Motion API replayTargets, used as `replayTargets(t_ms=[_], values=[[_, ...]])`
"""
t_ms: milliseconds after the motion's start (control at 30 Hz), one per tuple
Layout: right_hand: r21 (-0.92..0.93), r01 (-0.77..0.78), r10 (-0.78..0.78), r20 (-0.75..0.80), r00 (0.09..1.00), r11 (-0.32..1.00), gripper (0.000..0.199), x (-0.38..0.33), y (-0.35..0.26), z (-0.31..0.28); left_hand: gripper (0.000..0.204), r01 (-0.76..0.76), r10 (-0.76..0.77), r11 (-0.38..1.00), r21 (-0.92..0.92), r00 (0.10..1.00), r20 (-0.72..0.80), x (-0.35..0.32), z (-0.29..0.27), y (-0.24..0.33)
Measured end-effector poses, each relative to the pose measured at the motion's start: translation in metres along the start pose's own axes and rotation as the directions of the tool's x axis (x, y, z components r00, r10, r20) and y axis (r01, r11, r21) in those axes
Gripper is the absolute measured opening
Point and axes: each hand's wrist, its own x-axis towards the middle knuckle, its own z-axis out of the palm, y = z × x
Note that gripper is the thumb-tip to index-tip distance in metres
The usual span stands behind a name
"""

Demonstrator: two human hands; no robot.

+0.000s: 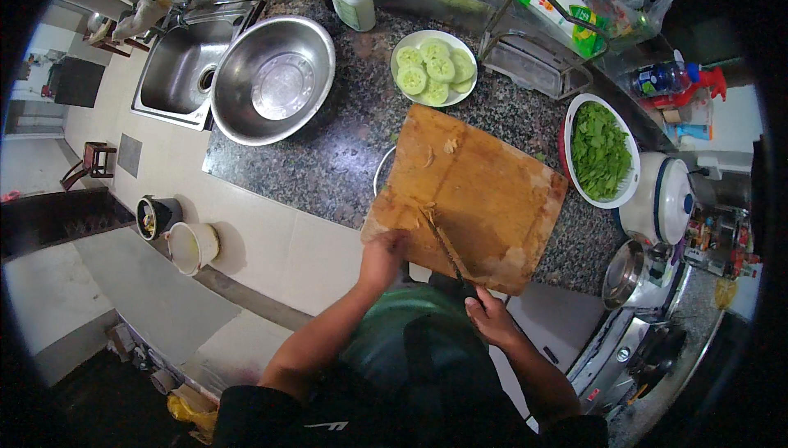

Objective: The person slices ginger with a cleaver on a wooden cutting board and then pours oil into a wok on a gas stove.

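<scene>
A wooden cutting board (484, 177) lies aslant, its near edge sticking out past the counter. At its near left corner, my left hand (384, 255) is closed, gripping the board's edge; some fingers are hidden. My right hand (492, 317) is wrapped around the dark handle of a knife (444, 244). The knife's narrow-looking blade stands edge-on over the board, pointing away from me. Pale chopped bits (427, 212) lie by the blade's tip, and a small pale clump (450, 146) sits farther back. Beyond the board is a plate of cucumber slices (437, 66).
A large steel basin (316, 79) stands beside the sink (176, 70). A white bottle (353, 1) is at the back. To the right are a bowl of chopped greens (603, 153), a rice cooker (652, 202) and a metal rack (529, 79). Buckets (193, 249) stand on the floor.
</scene>
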Motion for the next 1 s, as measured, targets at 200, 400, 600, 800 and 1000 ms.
replayTargets(t_ms=[200,400,600,800,1000], values=[[-0.092,0.036,-0.036,0.008,0.999,0.995,0.039,0.002,-0.002,0.003,0.032,-0.451,0.479,0.764,0.462,0.876,0.063,0.001,-0.007,0.015],[-0.094,0.035,-0.035,0.003,0.999,0.995,0.037,0.002,-0.010,0.005,0.042,-0.528,0.555,0.655,0.540,0.822,0.131,0.004,-0.010,0.016],[-0.072,-0.154,0.164,0.145,0.976,0.985,0.046,0.007,-0.009,0.000,0.044,-0.530,0.529,0.620,0.579,0.827,0.191,0.005,-0.006,0.001],[-0.262,0.069,-0.071,0.000,0.997,0.962,0.049,0.019,-0.004,0.022,0.043,-0.551,0.517,0.536,0.640,0.813,0.267,0.003,-0.008,0.001],[-0.125,0.079,-0.092,-0.099,0.991,0.989,0.046,0.002,-0.006,0.008,0.034,-0.533,0.514,0.557,0.637,0.824,0.240,0.003,-0.007,0.013]])
